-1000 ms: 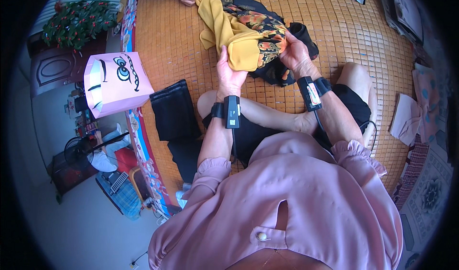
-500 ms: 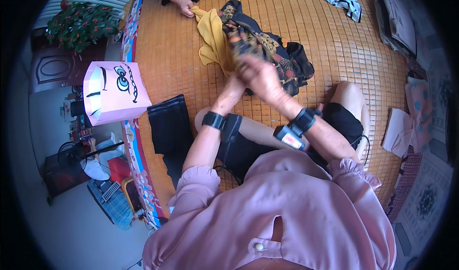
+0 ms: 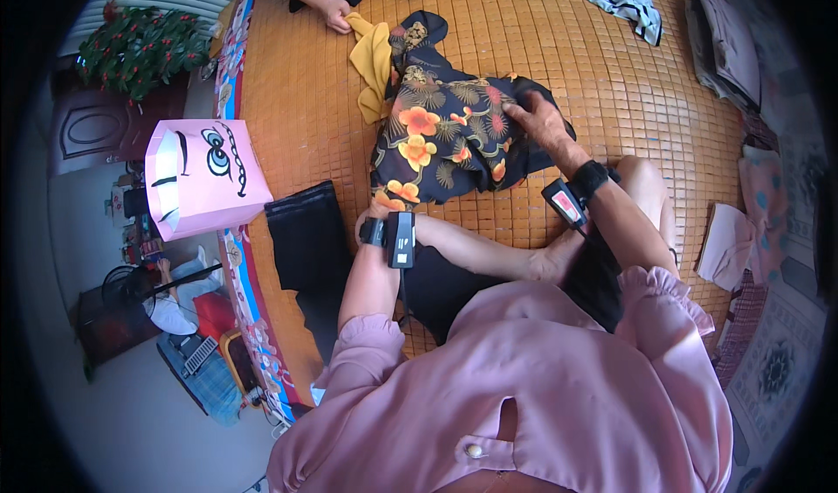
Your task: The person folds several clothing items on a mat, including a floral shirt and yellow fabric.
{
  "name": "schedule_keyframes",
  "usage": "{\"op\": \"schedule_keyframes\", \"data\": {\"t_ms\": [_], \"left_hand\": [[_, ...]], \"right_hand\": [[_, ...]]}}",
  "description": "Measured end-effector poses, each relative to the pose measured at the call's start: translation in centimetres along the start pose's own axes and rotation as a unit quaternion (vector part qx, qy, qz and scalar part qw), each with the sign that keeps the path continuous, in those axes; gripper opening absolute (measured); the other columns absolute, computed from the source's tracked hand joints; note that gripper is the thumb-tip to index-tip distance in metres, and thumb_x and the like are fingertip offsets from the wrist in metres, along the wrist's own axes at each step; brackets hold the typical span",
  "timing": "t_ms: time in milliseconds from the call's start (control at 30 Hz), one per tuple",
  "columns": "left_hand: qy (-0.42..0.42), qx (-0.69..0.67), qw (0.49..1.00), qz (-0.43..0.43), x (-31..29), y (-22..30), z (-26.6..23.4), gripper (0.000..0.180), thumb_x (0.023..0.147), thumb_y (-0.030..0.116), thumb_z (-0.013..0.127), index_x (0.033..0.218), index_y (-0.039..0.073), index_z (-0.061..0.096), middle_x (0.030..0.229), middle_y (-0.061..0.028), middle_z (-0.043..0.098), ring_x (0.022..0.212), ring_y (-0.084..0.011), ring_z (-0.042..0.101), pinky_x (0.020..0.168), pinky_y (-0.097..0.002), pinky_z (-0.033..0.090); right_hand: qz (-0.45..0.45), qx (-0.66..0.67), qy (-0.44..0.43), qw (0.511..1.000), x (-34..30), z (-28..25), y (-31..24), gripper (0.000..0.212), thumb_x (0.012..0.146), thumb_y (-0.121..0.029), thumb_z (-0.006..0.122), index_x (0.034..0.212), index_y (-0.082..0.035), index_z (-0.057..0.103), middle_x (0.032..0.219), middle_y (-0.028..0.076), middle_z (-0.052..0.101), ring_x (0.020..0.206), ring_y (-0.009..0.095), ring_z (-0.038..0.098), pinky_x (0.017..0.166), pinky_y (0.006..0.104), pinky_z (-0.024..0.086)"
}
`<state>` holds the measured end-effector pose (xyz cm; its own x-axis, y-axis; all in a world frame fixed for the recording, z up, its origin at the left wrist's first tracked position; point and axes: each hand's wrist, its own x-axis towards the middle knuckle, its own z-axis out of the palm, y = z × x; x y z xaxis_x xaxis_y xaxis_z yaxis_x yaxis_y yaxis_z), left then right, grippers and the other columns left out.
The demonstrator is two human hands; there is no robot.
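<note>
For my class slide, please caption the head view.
Over an orange mat, a black floral cloth mostly covers the left hand; the right hand touches the cloth.

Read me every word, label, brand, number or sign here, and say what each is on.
None can be read.
Black left-wrist box: white print, too small to read.
Black right-wrist box: red-and-white label, too small to read.
Pink bag: a drawn face, no words showing.
</note>
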<state>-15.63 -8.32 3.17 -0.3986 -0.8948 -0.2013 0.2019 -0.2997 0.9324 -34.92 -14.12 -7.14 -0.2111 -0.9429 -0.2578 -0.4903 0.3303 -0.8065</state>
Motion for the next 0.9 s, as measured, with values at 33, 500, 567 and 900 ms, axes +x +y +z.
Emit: {"op": "schedule_keyframes", "data": {"t_ms": [33,500,567,900], "left_hand": [[0.016,-0.001,1.000,-0.002,-0.4,0.0,-0.9,0.033,0.089,0.021,0.046,0.117,0.003,0.045,0.110,-0.0120,0.053,0.099,-0.0228,0.055,0.086,-0.0333,0.045],[0.054,-0.017,0.998,-0.019,-1.8,0.4,-4.8,0.033,0.089,0.021,0.046,0.116,0.003,0.045,0.109,-0.0119,0.054,0.098,-0.0226,0.055,0.085,-0.0331,0.045],[0.032,-0.014,0.999,-0.014,-1.3,0.3,-3.5,0.033,0.089,0.021,0.046,0.116,0.003,0.045,0.109,-0.0119,0.054,0.098,-0.0225,0.055,0.085,-0.0330,0.045],[0.057,-0.108,0.992,0.015,1.3,0.9,-4.7,0.032,0.089,0.022,0.046,0.116,0.003,0.046,0.108,-0.0119,0.054,0.097,-0.0223,0.055,0.084,-0.0328,0.046]], "right_hand": [[0.003,-0.001,-0.005,1.000,-0.2,0.4,0.5,0.031,0.078,-0.023,0.059,0.102,-0.003,0.056,0.099,0.017,0.059,0.093,0.031,0.056,0.080,0.0349,0.044],[0.135,0.192,-0.309,0.922,1.0,-0.3,0.2,0.031,0.082,-0.022,0.058,0.099,0.003,0.053,0.076,0.011,0.060,0.056,0.020,0.054,0.050,0.0330,0.044],[0.188,0.315,-0.264,0.892,-0.8,0.4,-0.2,0.029,0.081,-0.017,0.059,0.102,0.002,0.054,0.072,0.005,0.056,0.049,0.012,0.045,0.041,0.0260,0.036],[-0.443,0.109,-0.490,0.743,-18.9,2.4,-19.4,0.021,0.074,-0.014,0.058,0.092,-0.004,0.061,0.086,0.015,0.061,0.083,0.032,0.058,0.074,0.0380,0.047]]}}
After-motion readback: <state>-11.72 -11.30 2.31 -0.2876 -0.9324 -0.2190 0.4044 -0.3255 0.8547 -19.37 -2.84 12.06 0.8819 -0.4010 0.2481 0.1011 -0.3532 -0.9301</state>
